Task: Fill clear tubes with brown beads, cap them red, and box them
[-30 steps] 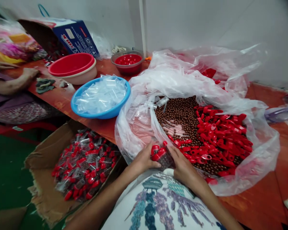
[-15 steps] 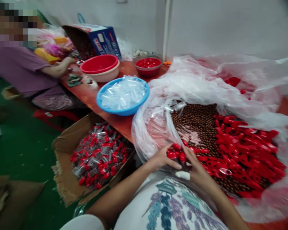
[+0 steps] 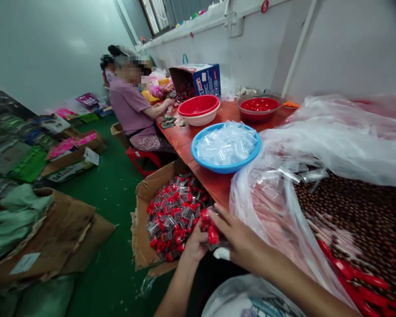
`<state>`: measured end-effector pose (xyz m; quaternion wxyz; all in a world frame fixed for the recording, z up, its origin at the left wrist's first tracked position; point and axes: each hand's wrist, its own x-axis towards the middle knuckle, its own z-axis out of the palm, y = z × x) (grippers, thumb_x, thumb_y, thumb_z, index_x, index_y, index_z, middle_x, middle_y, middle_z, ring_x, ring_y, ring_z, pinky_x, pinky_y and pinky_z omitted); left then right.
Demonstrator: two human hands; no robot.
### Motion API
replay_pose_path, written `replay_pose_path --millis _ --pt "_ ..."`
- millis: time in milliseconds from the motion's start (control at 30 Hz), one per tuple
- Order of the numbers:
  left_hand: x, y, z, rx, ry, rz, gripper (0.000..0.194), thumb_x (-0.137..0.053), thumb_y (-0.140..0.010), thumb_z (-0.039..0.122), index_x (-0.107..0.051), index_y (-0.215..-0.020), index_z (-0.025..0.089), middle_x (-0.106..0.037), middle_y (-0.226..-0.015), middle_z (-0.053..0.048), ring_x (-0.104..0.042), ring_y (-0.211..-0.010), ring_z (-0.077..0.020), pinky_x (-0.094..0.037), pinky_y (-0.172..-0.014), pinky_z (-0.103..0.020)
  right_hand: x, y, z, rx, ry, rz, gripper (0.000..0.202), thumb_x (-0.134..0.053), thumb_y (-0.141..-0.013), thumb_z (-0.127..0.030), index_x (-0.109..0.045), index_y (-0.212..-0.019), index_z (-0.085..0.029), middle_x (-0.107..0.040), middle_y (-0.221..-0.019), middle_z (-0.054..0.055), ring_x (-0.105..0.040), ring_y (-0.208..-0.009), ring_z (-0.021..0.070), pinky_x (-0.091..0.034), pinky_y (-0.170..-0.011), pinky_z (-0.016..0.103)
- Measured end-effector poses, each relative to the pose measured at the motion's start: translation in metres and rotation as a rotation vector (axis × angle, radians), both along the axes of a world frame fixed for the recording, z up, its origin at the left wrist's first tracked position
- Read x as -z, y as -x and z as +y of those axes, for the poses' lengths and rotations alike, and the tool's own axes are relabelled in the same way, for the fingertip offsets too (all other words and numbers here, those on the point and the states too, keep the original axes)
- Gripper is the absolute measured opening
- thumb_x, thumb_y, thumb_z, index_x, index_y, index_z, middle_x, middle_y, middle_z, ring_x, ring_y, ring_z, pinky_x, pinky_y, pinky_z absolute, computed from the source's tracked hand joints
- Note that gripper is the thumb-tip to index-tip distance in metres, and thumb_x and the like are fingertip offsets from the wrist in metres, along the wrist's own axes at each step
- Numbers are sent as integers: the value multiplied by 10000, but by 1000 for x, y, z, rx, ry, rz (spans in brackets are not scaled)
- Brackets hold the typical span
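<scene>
Between my left hand (image 3: 196, 243) and my right hand (image 3: 235, 231) is a cluster of small clear containers with red caps (image 3: 213, 234). Both hands are closed around it, and my fingers and the blur hide part of the bunch. A white wrap covers one fingertip of my right hand. Just beyond my left hand, a torn cardboard box (image 3: 141, 240) stands low beside the table, filled with more red-capped containers (image 3: 174, 211) that have dark contents. To the right, dark brown beads (image 3: 343, 202) and loose red caps (image 3: 363, 277) lie on plastic sheeting (image 3: 260, 193).
A blue basin (image 3: 198, 158) of clear empty containers sits on the red table (image 3: 204, 176). Behind it are a red basin (image 3: 199, 104) and a grey-rimmed bowl (image 3: 242, 115). A person in purple (image 3: 128, 105) sits at the far end. Cardboard boxes (image 3: 69, 237) stand left.
My hands have moved left with the red-capped containers, from the edge of the bead pile to beside the cardboard box. The view has swung left, showing more floor.
</scene>
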<state>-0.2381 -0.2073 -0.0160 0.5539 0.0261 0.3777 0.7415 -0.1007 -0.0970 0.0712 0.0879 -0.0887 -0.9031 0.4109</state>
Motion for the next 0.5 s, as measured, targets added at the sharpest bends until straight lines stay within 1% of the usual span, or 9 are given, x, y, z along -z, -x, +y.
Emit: replay_pose_path --millis 67,133,167,233,300,367,433,500 --pt "21 25 -18 -150 114 -14 449 -701 -494 22 -633 -901 199 -683 -672 9 -645 -573 -141 -522 -571 -214 8 23 -11 -61 14 -15 890 -636 -689 -117 -166 -1436 -228 -114 -1511 116 -247 -1339 282 -288 -1067 424" --pt "36 48 -25 -296 253 -27 326 -682 -548 39 -618 -837 175 -683 -661 -4 -659 -609 -169 -540 -618 -264 15 31 -18 -79 37 -14 858 -588 -713 -95 -153 -1437 -247 -129 -1511 94 -240 -1344 260 -284 -1072 417" --pt "41 59 -25 -339 294 -25 273 -664 -578 39 -603 -811 167 -679 -652 -4 -658 -608 -170 -544 -639 -286 18 30 -20 -78 50 -9 840 -565 -724 -86 -152 -1437 -252 -136 -1510 86 -235 -1347 249 -283 -1074 411" --pt "45 83 -14 -373 331 -8 203 -617 -635 26 -571 -783 157 -672 -646 -4 -655 -613 -166 -546 -688 -332 22 22 -20 -56 74 -3 800 -532 -743 -77 -169 -1434 -252 -154 -1507 79 -235 -1349 233 -284 -1076 404" --pt "42 109 7 -378 339 25 184 -572 -682 12 -554 -800 152 -674 -682 -13 -660 -674 -171 -536 -748 -384 25 8 -16 -7 93 -12 748 -509 -761 -83 -207 -1427 -241 -194 -1497 82 -257 -1342 227 -287 -1076 408" --pt "36 135 34 -388 350 77 197 -540 -717 7 -548 -844 158 -670 -718 -10 -657 -726 -164 -516 -798 -423 26 -8 -9 63 111 -28 684 -496 -785 -114 -255 -1415 -231 -263 -1473 88 -296 -1326 223 -293 -1074 411" --pt "25 159 61 -403 380 147 199 -538 -745 32 -547 -890 168 -658 -740 -4 -648 -751 -152 -499 -826 -439 28 -28 -3 135 129 -22 629 -495 -808 -158 -298 -1401 -228 -343 -1436 89 -349 -1300 217 -308 -1068 402" --pt "13 177 84 -398 438 226 176 -567 -759 102 -558 -924 162 -654 -785 -32 -641 -798 -180 -487 -824 -471 31 -50 1 213 152 3 579 -501 -821 -198 -350 -1379 -237 -421 -1388 87 -405 -1264 220 -336 -1051 398"
